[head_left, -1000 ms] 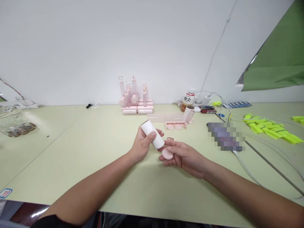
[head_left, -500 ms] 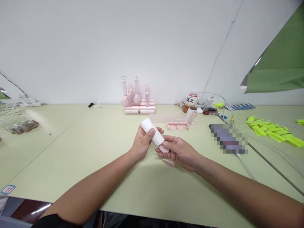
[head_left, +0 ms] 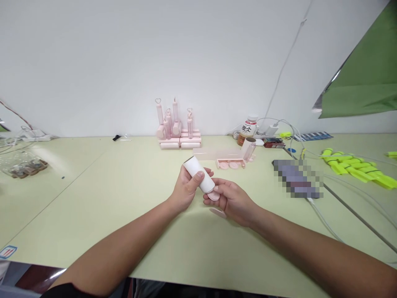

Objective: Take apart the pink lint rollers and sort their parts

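Observation:
Wrapped round a white paper roll [head_left: 198, 173], my left hand [head_left: 185, 188] keeps it tilted above the table, its lower end toward the right. My right hand [head_left: 234, 200] pinches a round pink cap [head_left: 214, 195] against that lower end. Whether the cap is seated in the roll I cannot tell. A pink piece [head_left: 218, 212] shows just under my right hand, partly hidden by it. Beyond my hands, a pink tray-like holder [head_left: 230, 164] contains round pink discs, and a roll with a brown core [head_left: 249, 145] leans beside it.
Pink roller holders [head_left: 180, 142] with upright handles stand against the wall. To the right are a bottle [head_left: 247, 130], a blurred phone [head_left: 293, 178] on a cable, and yellow-green strips [head_left: 356, 167]. A clear bag [head_left: 26, 165] of small parts lies at far left.
The white roll has turned slightly, so its upper rim shows more. The cap remains at its lower end in my right hand. The view has shifted a little.

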A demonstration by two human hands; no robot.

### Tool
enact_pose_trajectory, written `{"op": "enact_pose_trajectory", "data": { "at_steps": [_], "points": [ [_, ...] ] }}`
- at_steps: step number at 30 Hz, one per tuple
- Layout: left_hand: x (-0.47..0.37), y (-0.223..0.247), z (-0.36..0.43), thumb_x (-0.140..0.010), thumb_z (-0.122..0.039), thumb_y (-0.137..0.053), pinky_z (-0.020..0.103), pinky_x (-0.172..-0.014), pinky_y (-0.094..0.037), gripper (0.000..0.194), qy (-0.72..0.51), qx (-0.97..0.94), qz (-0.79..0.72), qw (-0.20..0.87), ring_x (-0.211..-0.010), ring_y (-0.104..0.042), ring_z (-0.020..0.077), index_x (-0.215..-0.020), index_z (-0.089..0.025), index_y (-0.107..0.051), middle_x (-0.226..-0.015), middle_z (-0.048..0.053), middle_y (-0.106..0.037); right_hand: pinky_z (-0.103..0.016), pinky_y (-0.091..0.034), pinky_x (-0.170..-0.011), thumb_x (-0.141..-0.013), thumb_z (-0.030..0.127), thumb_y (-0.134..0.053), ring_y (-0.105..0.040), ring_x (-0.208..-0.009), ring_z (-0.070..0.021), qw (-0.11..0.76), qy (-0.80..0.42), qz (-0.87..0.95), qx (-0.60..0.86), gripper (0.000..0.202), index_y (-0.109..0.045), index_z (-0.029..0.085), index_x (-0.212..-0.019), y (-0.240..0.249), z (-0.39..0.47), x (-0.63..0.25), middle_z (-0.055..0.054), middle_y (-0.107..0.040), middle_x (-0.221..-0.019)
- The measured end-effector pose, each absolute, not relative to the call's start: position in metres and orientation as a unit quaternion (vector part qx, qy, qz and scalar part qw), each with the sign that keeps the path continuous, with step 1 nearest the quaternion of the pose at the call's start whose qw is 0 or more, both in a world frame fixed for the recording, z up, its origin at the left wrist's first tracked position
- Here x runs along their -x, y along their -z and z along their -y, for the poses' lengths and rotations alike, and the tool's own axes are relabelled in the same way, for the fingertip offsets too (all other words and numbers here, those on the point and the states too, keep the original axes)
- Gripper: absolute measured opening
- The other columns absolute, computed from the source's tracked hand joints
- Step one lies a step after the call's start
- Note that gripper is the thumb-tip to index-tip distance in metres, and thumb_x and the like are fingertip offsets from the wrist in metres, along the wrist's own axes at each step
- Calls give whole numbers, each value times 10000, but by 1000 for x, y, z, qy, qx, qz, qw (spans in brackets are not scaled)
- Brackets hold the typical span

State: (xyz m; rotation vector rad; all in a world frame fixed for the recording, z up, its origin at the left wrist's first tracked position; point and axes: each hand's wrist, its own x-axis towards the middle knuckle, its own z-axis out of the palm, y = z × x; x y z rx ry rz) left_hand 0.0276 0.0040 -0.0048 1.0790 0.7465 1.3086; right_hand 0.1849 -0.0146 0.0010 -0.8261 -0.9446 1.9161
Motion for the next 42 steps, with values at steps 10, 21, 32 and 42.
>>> {"op": "enact_pose_trajectory", "data": {
  "at_steps": [10, 21, 32, 42],
  "points": [
    [1, -4, -58, -760, -450, -695, 302, -738, -512, 435, -619, -498, -454, 404, -941, -620, 200, -1053, -211, -478, -1054, 54, -612, -377, -571, -878, -698, -2, -568, -705, -850, -191, 403, -777, 288, 389, 366, -587, 138, -1035, -6, 7, -191, -103, -690, -962],
    [20, 16, -157, -714, -296, -737, 305, -718, -448, 346, -500, -536, -605, 312, -793, -595, 185, -994, -205, -556, -919, 38, -634, -385, -580, -827, -720, 52, -608, -707, -802, -182, 342, -780, 327, 410, 495, -492, 158, -1190, -13, 16, -190, -116, -658, -1055],
    [8, 17, -119, -766, -296, -685, 337, -836, -465, 492, -543, -539, -608, 214, -1067, -564, 224, -1191, -217, -449, -1215, 110, -529, -403, -558, -873, -719, 95, -650, -700, -885, -194, 346, -787, 319, 400, 505, -496, 187, -1190, -9, 15, -193, -103, -635, -1103],
    [-1, 2, -10, -894, -293, -571, 392, -922, -397, 241, -263, -944, -199, 27, -1032, -558, 223, -1120, -215, -604, -1217, 101, -633, -323, -542, -815, -939, 281, -452, -668, -800, -165, 393, -824, 298, 280, 219, -619, 140, -943, -11, 7, -190, -65, -680, -851]
  ]
}}
